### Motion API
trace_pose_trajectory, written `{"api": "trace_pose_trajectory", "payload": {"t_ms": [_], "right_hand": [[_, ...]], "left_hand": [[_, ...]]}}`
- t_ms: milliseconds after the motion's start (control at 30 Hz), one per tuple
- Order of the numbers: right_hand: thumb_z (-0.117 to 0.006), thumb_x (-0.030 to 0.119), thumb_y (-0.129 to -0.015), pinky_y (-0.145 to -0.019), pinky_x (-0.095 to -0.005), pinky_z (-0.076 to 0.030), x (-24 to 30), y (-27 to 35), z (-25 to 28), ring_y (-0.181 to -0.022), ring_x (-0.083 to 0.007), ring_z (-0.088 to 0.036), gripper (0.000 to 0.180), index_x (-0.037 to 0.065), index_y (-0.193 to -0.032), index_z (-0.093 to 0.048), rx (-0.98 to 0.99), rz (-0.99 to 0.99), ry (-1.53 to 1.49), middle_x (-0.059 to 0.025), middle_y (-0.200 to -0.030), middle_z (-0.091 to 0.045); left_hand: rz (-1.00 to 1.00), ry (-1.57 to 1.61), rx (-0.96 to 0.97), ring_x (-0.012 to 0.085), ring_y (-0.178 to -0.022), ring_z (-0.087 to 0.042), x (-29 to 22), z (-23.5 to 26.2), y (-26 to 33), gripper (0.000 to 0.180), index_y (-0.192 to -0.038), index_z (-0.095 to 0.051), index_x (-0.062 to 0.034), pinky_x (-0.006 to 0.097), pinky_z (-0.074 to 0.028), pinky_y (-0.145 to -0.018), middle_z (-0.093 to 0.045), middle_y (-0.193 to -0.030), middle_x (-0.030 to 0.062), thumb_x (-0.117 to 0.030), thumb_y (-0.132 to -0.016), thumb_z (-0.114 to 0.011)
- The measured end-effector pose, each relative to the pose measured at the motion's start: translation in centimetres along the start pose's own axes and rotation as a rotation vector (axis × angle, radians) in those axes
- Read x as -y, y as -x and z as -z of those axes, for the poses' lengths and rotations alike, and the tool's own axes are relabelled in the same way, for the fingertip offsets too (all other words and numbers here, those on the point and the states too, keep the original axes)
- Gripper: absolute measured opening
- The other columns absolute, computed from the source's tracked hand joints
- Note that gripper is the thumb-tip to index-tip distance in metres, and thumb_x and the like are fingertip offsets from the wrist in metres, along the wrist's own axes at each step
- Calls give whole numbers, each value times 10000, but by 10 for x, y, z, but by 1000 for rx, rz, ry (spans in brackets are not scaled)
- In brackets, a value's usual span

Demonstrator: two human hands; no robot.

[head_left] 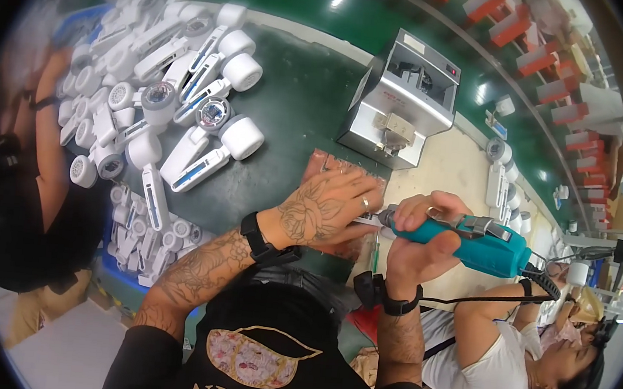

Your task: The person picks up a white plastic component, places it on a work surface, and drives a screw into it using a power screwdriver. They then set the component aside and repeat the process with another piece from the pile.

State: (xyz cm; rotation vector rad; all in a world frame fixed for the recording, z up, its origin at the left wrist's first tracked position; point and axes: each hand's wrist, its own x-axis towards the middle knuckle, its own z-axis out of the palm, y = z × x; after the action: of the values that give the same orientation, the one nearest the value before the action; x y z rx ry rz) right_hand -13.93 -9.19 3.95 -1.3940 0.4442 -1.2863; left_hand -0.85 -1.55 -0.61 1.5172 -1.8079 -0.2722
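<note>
My right hand (430, 238) grips a teal electric screwdriver (481, 248), held almost level with its tip pointing left. A coiled black cable runs from its rear end. My left hand (331, 205), palm down, closes over a white piece (368, 221) that is mostly hidden under the fingers. The driver's tip meets this piece by the left fingertips; the exact contact is covered. Beneath the left hand lies a worn reddish mat (318, 164). Close by on the left are white handheld devices with round heads (244, 137), some with open backs showing parts inside.
A silver box-shaped machine (401, 102) stands beyond my hands. White devices heap up on the green worktop (284, 81); more fill a blue crate (114, 270) at the lower left. Others line the right side (501, 181). Co-workers sit close at left and right.
</note>
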Motion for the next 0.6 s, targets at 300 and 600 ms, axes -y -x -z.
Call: {"api": "trace_pose_trajectory", "payload": {"t_ms": [300, 600], "right_hand": [[-591, 632, -883, -508, -301, -425, -4, -8, 3, -535, -159, -488, 720, -30, -1148, -487, 44, -8, 1, -45, -626, -483], [-594, 626, -889, -533, -328, -464, 5, -6, 5, -540, -183, -530, 697, -30, -1101, -495, 38, -4, 13, -53, -630, -512]], "left_hand": [[-49, 107, -3, 344, -971, -549, 10, 2, -10, 287, -884, -543, -52, 416, -460, -832, -535, -1001, 132, -229, -775, -741], [-25, 117, -127, 334, -962, -568, 0, 4, -13, 334, -967, -589, -38, 436, -460, -823, -557, -943, 132, -244, -765, -757]]}}
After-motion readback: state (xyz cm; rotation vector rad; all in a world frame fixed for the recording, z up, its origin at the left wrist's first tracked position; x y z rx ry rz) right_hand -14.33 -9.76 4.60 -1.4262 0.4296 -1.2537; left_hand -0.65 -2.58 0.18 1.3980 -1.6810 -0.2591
